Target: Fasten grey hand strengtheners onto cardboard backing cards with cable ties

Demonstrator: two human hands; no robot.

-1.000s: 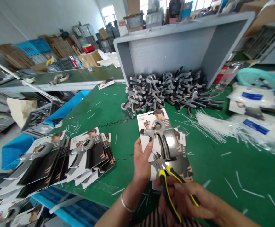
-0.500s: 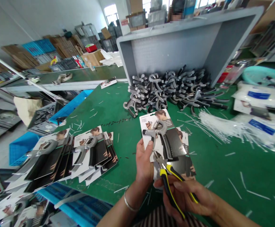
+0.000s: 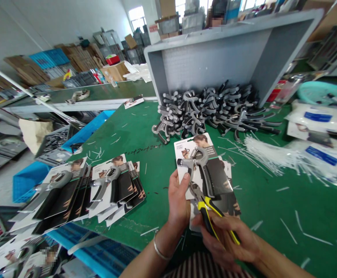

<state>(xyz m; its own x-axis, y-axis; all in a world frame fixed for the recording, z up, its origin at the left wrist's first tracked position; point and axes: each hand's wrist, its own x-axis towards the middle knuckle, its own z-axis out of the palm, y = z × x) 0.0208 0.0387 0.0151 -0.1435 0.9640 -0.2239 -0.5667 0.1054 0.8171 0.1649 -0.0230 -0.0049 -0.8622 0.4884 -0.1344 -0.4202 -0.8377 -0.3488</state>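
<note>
My left hand (image 3: 178, 200) grips the lower left edge of a printed card (image 3: 214, 181) with a grey hand gripper (image 3: 198, 166) fastened to it, held upright above the green table (image 3: 272, 200). My right hand (image 3: 229, 241) is closed round the yellow-and-black handles of a pair of cutters (image 3: 207, 210), whose jaws point up at the card just below the hand gripper. More cards lie under the held one.
A fanned stack of finished cards with hand grippers (image 3: 99, 191) lies at the left. A heap of loose hand grippers (image 3: 211, 112) spills from a grey tipped bin (image 3: 214, 54). White zip ties (image 3: 272, 154) and plastic bags (image 3: 315, 119) are at the right. Blue crates (image 3: 26, 179) stand left.
The card and both hands have shifted slightly right and up in view; the cutters stay at the card's lower part. My right hand has closed further on the handles.
</note>
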